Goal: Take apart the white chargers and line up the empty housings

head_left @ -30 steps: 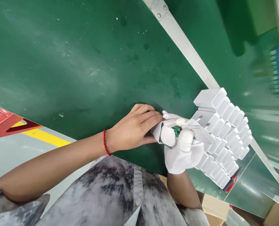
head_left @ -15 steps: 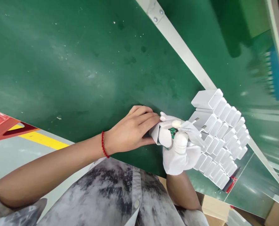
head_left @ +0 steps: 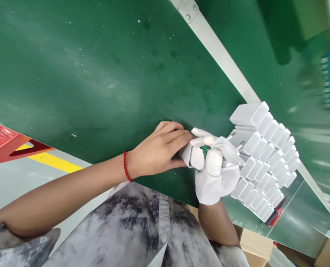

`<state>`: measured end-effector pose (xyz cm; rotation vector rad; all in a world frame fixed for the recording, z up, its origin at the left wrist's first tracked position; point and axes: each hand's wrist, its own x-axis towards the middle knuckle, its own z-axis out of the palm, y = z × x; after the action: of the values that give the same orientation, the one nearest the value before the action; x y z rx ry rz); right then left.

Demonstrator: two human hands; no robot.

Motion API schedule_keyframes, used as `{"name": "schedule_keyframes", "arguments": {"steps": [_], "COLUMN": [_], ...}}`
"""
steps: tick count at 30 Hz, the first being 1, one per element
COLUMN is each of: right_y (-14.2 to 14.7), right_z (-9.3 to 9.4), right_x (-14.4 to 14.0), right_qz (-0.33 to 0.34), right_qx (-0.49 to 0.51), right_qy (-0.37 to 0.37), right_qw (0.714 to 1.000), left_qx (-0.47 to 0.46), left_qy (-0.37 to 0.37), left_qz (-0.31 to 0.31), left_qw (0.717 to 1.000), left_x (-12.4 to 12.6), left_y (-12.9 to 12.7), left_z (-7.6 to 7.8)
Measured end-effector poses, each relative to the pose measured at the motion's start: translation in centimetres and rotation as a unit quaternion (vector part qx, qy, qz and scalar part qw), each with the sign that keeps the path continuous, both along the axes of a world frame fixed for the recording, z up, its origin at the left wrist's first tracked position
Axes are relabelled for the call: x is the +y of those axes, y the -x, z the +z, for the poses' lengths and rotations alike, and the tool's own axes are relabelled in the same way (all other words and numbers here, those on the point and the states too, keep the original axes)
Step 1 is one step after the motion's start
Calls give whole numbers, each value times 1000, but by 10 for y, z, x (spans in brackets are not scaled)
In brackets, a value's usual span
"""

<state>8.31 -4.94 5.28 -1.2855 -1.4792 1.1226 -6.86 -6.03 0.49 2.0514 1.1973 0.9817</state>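
My bare left hand, with a red cord bracelet at the wrist, is closed around a white plastic casing. In a white glove, my right hand grips a plug assembly whose white end piece has two metal prongs pointing right. Part of a green circuit board shows between the gloved fingers. A pale, smooth part of the assembly sits at the casing's open end; how far it reaches inside is hidden. Both hands meet low over the green table.
Right of my hands lies a stacked group of white rectangular casings. Beside it is a red-and-black tool. A pale metal bar crosses the green table. A red crate is at the left, a cardboard box below.
The whole view has shifted slightly as the head moved. Both hands keep their grips on the casing and the plug assembly, and a gloved finger has straightened a little.
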Motion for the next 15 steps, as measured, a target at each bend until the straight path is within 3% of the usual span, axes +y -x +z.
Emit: {"name": "schedule_keyframes", "arguments": {"steps": [8,15], "right_y": [-6,-4], "right_z": [6,-4], "right_x": [-1,8], "right_qz": [32,90], "right_qx": [-17,-174], "right_qy": [74,51], "right_qw": [997,979], "left_qx": [2,6], "left_qy": [-5,3], "left_qz": [3,1], "left_qw": [1000,1000], "left_x": [0,0], "left_y": [0,0], "left_z": [1,2]}}
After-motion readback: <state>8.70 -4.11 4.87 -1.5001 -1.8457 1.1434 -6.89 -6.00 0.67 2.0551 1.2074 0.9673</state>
